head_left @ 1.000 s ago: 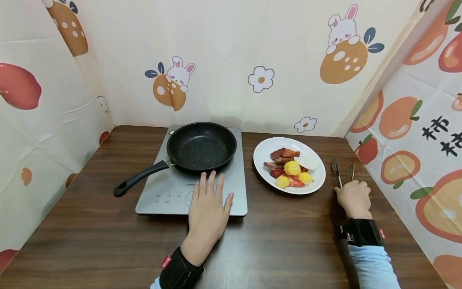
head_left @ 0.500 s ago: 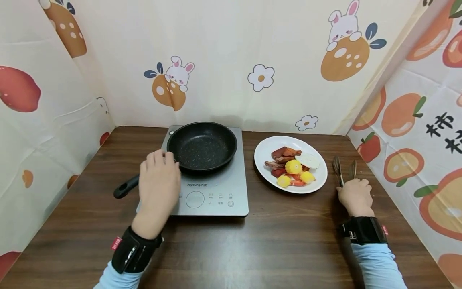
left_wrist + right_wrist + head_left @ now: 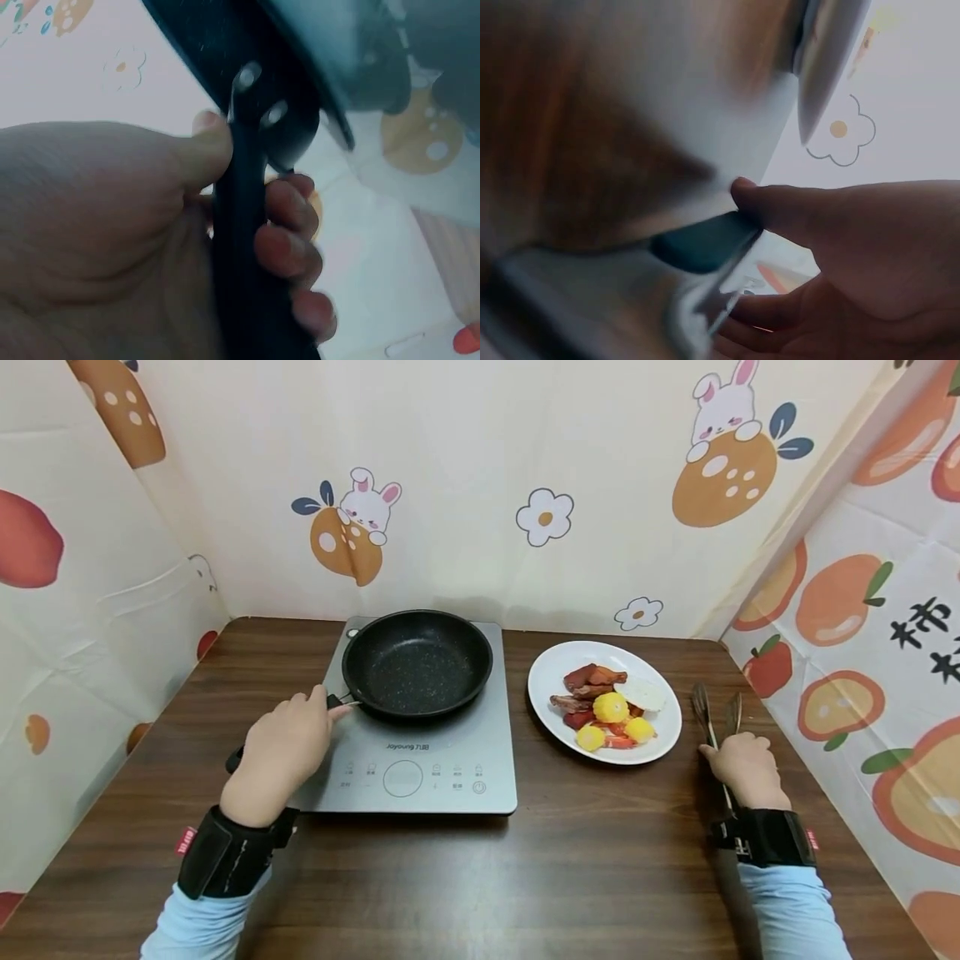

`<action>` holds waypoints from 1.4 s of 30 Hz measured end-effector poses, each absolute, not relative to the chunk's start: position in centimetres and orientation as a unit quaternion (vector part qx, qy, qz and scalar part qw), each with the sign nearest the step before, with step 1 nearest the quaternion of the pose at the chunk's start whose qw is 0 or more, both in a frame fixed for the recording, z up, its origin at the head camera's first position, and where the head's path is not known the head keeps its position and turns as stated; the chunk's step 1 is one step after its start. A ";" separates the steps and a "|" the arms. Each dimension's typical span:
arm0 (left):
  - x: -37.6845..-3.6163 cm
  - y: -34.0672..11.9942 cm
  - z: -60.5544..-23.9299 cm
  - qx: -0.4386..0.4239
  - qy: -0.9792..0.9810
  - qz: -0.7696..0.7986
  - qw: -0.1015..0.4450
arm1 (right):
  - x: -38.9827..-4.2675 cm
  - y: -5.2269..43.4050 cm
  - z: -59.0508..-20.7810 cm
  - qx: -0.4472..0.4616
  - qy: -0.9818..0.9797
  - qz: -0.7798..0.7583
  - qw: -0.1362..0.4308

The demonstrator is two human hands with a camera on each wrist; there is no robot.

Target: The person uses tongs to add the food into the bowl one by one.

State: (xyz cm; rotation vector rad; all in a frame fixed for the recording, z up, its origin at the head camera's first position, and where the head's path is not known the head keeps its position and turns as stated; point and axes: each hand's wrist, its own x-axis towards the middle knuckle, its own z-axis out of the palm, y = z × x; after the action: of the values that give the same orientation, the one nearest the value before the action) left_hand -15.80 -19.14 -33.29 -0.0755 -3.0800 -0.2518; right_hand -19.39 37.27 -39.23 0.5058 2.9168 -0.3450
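While our left hand [image 3: 281, 752] is wrapping around the handle [image 3: 240, 247] of the black frying pan [image 3: 417, 662], thumb on one side and fingers [image 3: 289, 251] curling round the other, the pan is sitting empty on the grey induction cooktop [image 3: 420, 760] at the back middle of the wooden table [image 3: 585, 877]. We are reading "Joyoung" on the cooktop's front panel, above its round control ring. Over to the right, one white plate [image 3: 551, 672] is carrying mixed food: reddish-brown meat pieces, three yellow chunks, one white slice. Our right hand [image 3: 744, 768] is resting beside that plate, closing on one pair of metal tongs [image 3: 712, 714] whose two tips are pointing away from us. Both wrists are wearing black straps, pale blue sleeves behind them. Black characters are showing on the fruit-print sheet [image 3: 862, 610] at right.
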 end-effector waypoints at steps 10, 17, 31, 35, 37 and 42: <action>-18.8 -21.7 -32.3 -0.041 -0.975 -0.146 -0.162 | -20.4 38.3 -38.3 0.142 0.975 -0.090 0.144; -19.1 -22.4 -31.8 -0.032 -0.969 -0.156 -0.189 | -21.2 37.5 -37.7 0.135 0.979 -0.106 0.109; -19.2 -22.0 -32.1 -0.037 -0.971 -0.141 -0.188 | -20.3 35.5 -33.8 0.069 0.980 -0.184 0.032; -19.0 -22.0 -31.9 -0.034 -0.972 -0.136 -0.189 | -20.0 34.4 -32.4 0.055 0.984 -0.149 0.076; -19.0 -22.0 -31.8 -0.033 -0.972 -0.133 -0.189 | -19.9 33.8 -31.9 0.044 0.986 -0.133 0.091; -19.1 -21.8 -31.7 -0.034 -0.973 -0.127 -0.189 | -19.0 32.3 -31.4 0.007 0.987 -0.120 0.109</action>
State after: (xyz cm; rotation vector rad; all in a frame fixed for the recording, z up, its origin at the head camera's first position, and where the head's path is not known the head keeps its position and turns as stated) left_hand -19.05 -21.80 -31.73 -0.1214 -3.4890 -0.4569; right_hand -19.02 32.27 -31.40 0.0202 2.9019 -0.3524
